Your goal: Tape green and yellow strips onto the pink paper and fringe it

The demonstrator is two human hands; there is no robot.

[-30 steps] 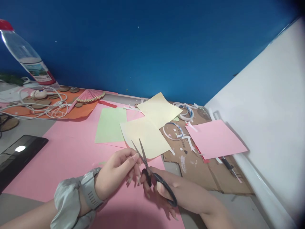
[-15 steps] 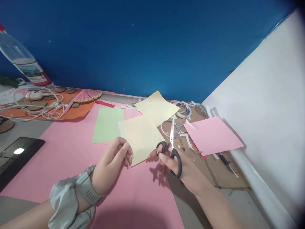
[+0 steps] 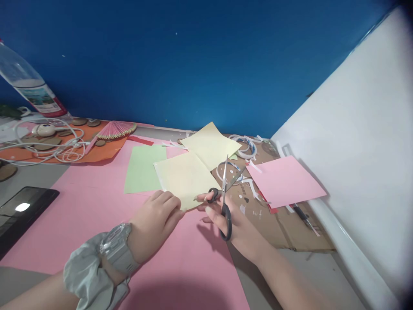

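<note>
My right hand (image 3: 230, 221) grips black-handled scissors (image 3: 225, 196), blades parted and pointing away over the cardboard. My left hand (image 3: 156, 224), with a watch and grey scrunchie on the wrist, lies fingers extended at the near corner of a pale yellow paper square (image 3: 183, 177). That square rests on a large pink sheet (image 3: 97, 215). A second yellow square (image 3: 209, 144) and a green sheet (image 3: 143, 168) lie just beyond.
A pink square (image 3: 284, 181) sits on brown cardboard (image 3: 284, 228) with tape rings (image 3: 247, 146) and paper scraps. White cables (image 3: 48, 146), a folded pink fan (image 3: 116, 129) and a bottle (image 3: 29, 86) are far left; a dark tablet (image 3: 22, 211) lies left. A white wall (image 3: 361, 150) bounds the right.
My right hand swung the scissors from pointing left to pointing away, and moved right. My left hand went from a pinch to lying flat at the yellow square's corner.
</note>
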